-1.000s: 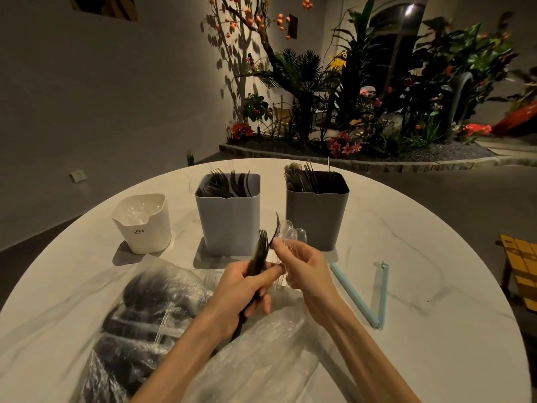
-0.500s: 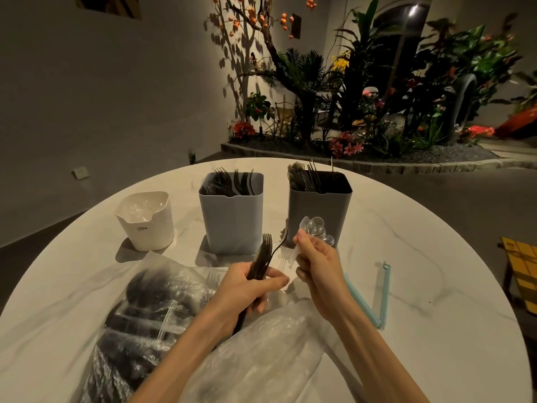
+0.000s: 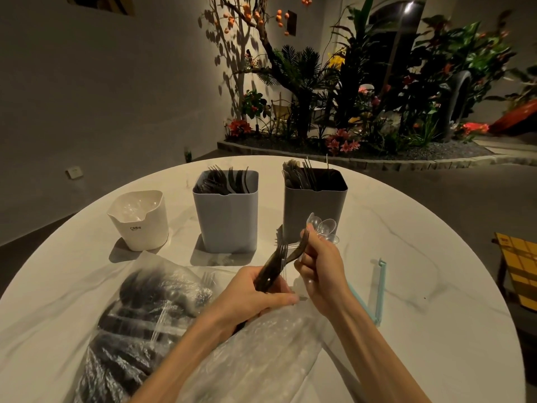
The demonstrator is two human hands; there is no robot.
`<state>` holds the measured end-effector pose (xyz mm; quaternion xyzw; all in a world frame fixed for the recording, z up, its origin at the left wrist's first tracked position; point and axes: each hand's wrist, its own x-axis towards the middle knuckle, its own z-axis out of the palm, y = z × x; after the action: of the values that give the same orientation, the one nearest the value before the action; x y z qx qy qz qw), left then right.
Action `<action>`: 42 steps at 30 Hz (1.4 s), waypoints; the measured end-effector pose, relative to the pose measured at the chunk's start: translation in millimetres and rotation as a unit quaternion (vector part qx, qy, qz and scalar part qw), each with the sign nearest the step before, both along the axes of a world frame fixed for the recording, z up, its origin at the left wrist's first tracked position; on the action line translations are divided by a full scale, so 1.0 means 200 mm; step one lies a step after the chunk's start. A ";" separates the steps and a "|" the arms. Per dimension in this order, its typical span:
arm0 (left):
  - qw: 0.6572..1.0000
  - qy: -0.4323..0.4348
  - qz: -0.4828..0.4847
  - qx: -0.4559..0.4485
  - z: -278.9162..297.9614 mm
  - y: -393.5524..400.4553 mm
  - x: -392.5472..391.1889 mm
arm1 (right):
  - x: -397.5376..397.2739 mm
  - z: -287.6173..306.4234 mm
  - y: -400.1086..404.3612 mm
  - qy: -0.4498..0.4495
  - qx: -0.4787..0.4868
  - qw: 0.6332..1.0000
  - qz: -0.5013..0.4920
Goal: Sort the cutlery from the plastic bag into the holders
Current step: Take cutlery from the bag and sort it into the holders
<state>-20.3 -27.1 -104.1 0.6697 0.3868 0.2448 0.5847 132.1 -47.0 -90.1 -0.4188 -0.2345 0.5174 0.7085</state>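
Crinkled clear plastic bag (image 3: 139,321) of dark cutlery lying at left on round white marble worktop (image 3: 406,257), near short white holder (image 3: 139,221), pale blue holder (image 3: 226,212) and dark grey holder (image 3: 315,199). Left hand (image 3: 255,298) clenched round bundle of black plastic forks (image 3: 271,269). Right hand (image 3: 321,267) gripping clear plastic spoons (image 3: 322,226) and one black fork (image 3: 300,248), in front of grey holder.

Pale blue bag clip (image 3: 380,289) on the white marble table (image 3: 421,330); planted flower bed (image 3: 363,135) beyond.
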 end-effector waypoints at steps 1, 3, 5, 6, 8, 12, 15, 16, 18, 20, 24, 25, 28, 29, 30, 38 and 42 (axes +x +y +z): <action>1.000 -0.004 0.009 0.001 0.00 0.00 0.00 | 0.00 0.00 0.00 0.003 -0.004 1.000 -0.008; 0.999 -0.027 0.038 -0.016 0.00 0.00 0.00 | 0.02 0.01 0.00 -0.020 -0.021 0.999 -0.030; 0.997 -0.052 0.053 -0.037 0.01 0.01 -0.02 | 0.04 0.01 0.00 -0.051 -0.035 0.997 -0.049; 0.995 -0.066 0.054 -0.050 0.02 0.01 -0.03 | 0.05 0.01 0.00 -0.067 -0.041 0.995 -0.056; 0.992 -0.091 0.056 -0.064 0.03 0.01 -0.04 | 0.05 0.02 -0.01 -0.106 -0.060 0.990 -0.066; 0.983 -0.143 0.090 -0.068 0.03 0.02 -0.06 | 0.02 0.02 -0.01 -0.139 -0.069 0.988 -0.017; 0.978 -0.161 0.110 -0.074 0.02 0.04 -0.07 | 0.00 0.03 -0.02 -0.209 -0.076 0.974 0.041; 0.977 -0.167 0.112 -0.078 0.02 0.04 -0.08 | -0.01 0.03 -0.02 -0.238 -0.076 0.967 0.054; 0.973 -0.180 0.115 -0.092 0.02 0.05 -0.08 | -0.01 0.01 -0.01 -0.276 -0.053 0.958 0.052; 0.968 -0.192 0.119 -0.108 0.02 0.06 -0.08 | -0.01 -0.01 0.00 -0.275 -0.022 0.961 0.038; 0.964 -0.201 0.123 -0.125 0.02 0.06 -0.08 | -0.03 -0.02 0.00 -0.234 -0.019 0.970 0.059; 0.963 -0.203 0.125 -0.127 0.02 0.06 -0.08 | -0.04 -0.02 0.00 -0.233 -0.022 0.970 0.070; 0.963 -0.198 0.134 -0.124 0.00 0.07 -0.07 | -0.07 0.00 -0.03 -0.264 -0.022 0.960 0.087; 0.965 -0.186 0.143 -0.117 -0.01 0.07 -0.07 | -0.09 0.00 -0.04 -0.282 -0.021 0.955 0.087; 0.967 -0.173 0.152 -0.110 -0.01 0.07 -0.07 | -0.09 0.00 -0.04 -0.298 -0.022 0.951 0.082; 0.971 -0.151 0.170 -0.069 0.02 0.05 -0.06 | -0.02 0.00 -0.01 -0.270 -0.063 0.961 0.017; 0.970 -0.154 0.172 -0.073 0.02 0.05 -0.06 | -0.03 -0.01 0.00 -0.213 -0.048 0.973 0.076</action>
<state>-32.0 -17.0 -101.1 0.5029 0.4183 0.4131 0.6336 125.9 -47.3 -91.4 -0.5340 -0.3857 0.4791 0.5802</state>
